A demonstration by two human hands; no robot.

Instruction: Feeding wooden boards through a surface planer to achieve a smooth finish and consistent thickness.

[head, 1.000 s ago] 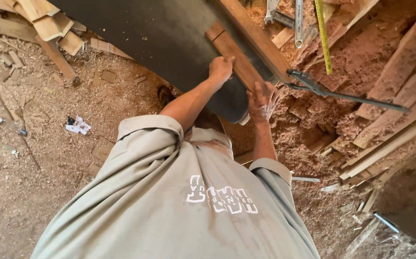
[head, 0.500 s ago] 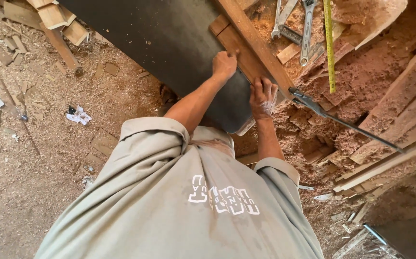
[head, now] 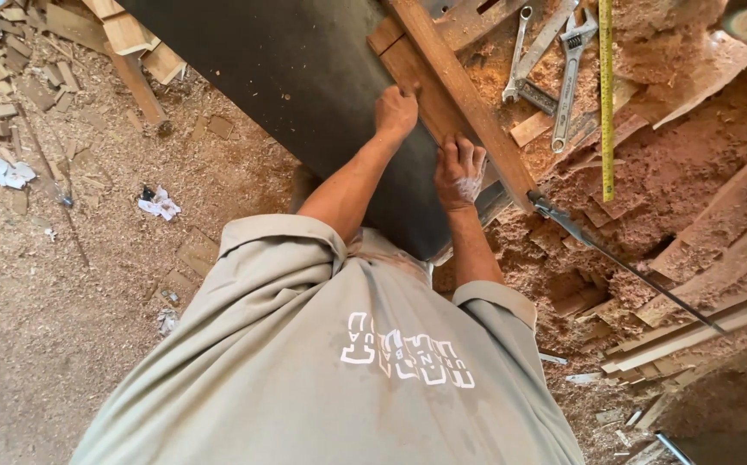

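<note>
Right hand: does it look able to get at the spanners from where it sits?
Probably yes. The right hand rests on the board; only the wooden rail lies between it and the spanners, with nothing above.

Both arms reach forward from the short sleeves, the left one stretched farther. The left hand (head: 396, 110) is curled with knuckles up, fingers bent. The right hand (head: 459, 172) lies nearer the body, fingers spread and pressing down, dusted pale.
</note>
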